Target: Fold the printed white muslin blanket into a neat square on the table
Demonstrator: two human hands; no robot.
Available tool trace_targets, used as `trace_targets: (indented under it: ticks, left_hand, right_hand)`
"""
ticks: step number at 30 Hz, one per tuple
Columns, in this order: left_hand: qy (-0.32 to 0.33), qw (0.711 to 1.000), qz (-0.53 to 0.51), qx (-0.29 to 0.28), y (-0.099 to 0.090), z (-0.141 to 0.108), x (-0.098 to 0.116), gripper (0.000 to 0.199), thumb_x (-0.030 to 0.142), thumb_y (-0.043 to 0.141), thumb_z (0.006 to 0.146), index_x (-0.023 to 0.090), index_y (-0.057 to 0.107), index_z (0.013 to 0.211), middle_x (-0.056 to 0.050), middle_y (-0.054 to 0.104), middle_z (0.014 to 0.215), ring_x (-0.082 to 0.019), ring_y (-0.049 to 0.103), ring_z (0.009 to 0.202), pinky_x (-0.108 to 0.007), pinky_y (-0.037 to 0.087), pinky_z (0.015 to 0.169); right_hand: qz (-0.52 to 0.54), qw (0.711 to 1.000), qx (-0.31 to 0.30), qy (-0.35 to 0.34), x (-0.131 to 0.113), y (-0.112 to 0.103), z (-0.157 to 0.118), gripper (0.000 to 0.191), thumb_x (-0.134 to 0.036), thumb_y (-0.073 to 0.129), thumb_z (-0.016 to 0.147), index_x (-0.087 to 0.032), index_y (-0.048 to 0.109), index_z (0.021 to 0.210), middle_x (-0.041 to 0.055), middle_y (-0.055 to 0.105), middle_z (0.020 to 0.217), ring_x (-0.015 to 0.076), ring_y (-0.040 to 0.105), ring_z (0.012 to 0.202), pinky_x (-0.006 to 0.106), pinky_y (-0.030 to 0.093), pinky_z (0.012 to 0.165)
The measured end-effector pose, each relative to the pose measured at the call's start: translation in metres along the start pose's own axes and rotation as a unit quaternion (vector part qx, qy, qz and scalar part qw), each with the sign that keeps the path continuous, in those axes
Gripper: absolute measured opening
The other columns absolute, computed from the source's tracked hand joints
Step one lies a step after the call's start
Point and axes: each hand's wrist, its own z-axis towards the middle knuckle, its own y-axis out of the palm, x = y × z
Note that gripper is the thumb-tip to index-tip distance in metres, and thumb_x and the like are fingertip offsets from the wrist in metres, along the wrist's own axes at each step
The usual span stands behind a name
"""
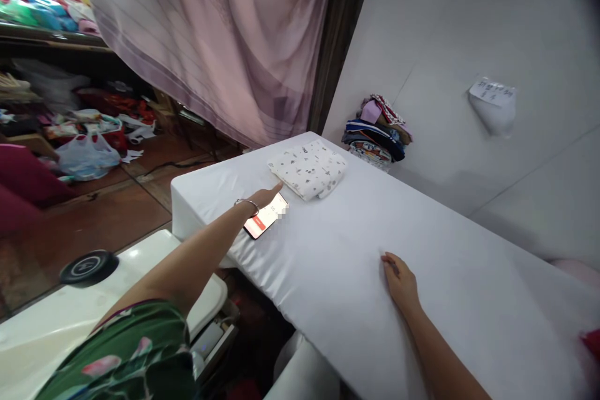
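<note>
My left hand (268, 195), a bracelet (248, 202) on its wrist, reaches over a phone (263, 217) lying on the white-covered table (323, 262). A finger stretches out to the near edge of a folded white cloth (308, 170) with a small grey print. Whether it touches the cloth or stops just short, I cannot tell; the other fingers are partly hidden. The phone's lit screen shows a red button. Farther right, my right hand (402, 281) rests on the table cover with its fingers curled in, and nothing shows in it.
A pile of folded clothes (376, 131) sits by the wall behind the table. A pink curtain (225, 31) hangs at the back. On the near left stands a cream-coloured surface (154, 256) with a round black object (89, 267). Plastic bags (89, 155) lie on the floor.
</note>
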Motion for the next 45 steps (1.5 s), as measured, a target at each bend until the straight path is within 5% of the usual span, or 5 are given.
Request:
trace_targets:
  ticks: [22,27,34,39,45]
  left_hand:
    - [-0.023,1.0,0.009,-0.014,-0.012,0.008,-0.008,0.091,0.085,0.015,0.062,0.013,0.066,0.085,-0.017,0.066,0.084,-0.031,0.061,0.074,-0.038,0.043,0.066]
    - [0.087,0.995,0.042,0.04,-0.005,-0.005,0.023,0.078,0.073,0.014,0.075,0.016,0.064,0.094,-0.015,0.064,0.101,-0.028,0.058,0.093,-0.035,0.042,0.078]
    - [0.29,0.934,0.172,0.119,0.065,-0.011,0.084,0.069,0.046,0.054,0.074,0.019,0.035,0.134,-0.014,0.028,0.144,-0.031,0.021,0.132,-0.045,0.019,0.104]
    - [0.253,0.93,0.229,0.134,0.083,0.001,0.098,0.059,0.019,0.045,0.078,0.02,0.032,0.136,-0.014,0.023,0.146,-0.031,0.013,0.134,-0.055,0.011,0.103]
    - [0.211,0.95,0.184,0.141,0.05,0.01,0.12,0.045,0.01,0.031,0.08,0.014,0.046,0.122,-0.019,0.052,0.118,-0.03,0.047,0.111,-0.045,0.039,0.084]
  right_hand:
    - [0.007,1.0,0.002,-0.002,0.001,0.003,0.002,0.036,-0.035,0.047,0.076,-0.017,0.059,0.105,0.0081,0.065,0.1,0.0211,0.058,0.097,0.039,0.043,0.091]
    - [0.026,1.0,0.007,-0.008,-0.006,0.003,0.001,0.036,-0.036,0.047,0.075,-0.016,0.06,0.103,0.0083,0.066,0.098,0.0213,0.059,0.095,0.039,0.044,0.09]
    - [0.051,0.998,0.027,-0.013,-0.008,0.006,0.002,0.033,-0.035,0.049,0.074,-0.018,0.062,0.1,0.0074,0.067,0.096,0.0223,0.06,0.093,0.042,0.046,0.089]
    - [0.057,0.998,0.028,-0.017,-0.001,0.009,0.004,0.032,-0.034,0.05,0.075,-0.018,0.062,0.1,0.0069,0.066,0.096,0.0217,0.06,0.093,0.041,0.045,0.089]
    - [0.089,0.995,0.033,-0.005,-0.001,0.011,0.002,0.033,-0.036,0.053,0.074,-0.018,0.063,0.099,0.0067,0.066,0.096,0.0217,0.06,0.093,0.041,0.044,0.09]
